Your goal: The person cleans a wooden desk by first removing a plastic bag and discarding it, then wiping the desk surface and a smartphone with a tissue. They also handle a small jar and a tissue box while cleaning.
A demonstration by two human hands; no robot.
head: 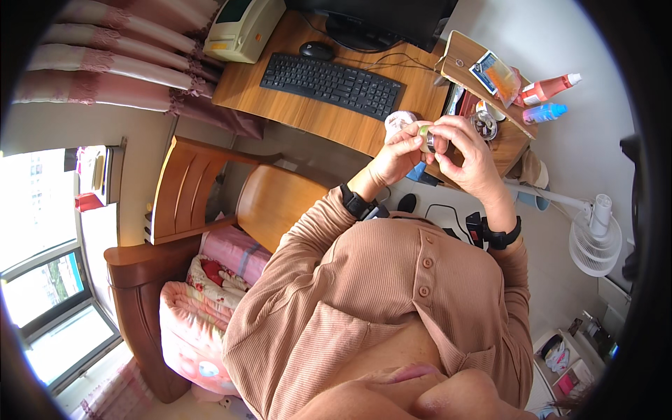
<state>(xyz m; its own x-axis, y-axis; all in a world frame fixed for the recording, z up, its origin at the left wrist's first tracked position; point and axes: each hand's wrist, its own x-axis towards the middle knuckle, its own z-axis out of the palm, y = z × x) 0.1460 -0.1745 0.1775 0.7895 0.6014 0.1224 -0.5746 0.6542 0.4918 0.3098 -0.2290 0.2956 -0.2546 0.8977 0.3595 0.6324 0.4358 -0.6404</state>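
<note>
Both hands meet above the right front edge of the wooden desk (325, 121). A small roll of clear, greenish tape (426, 138) is between them. My left hand (395, 157) grips the roll with thumb and fingers on its left side. From the other side, the fingertips of my right hand (464, 155) touch the roll, thumb and fingers curved around its edge; whether they grip it is unclear. Just behind my left hand lies a white and pink cloth item (400, 122). A glass dish (483, 125) with small dark pieces stands beyond my right hand.
A black keyboard (332, 84), mouse (316, 50) and monitor (388, 21) occupy the desk. The raised wooden shelf (457, 55) holds packets, a red bottle (551, 89) and a blue bottle (545, 113). A wooden chair (278, 194) is at left, a white fan (595, 241) at right.
</note>
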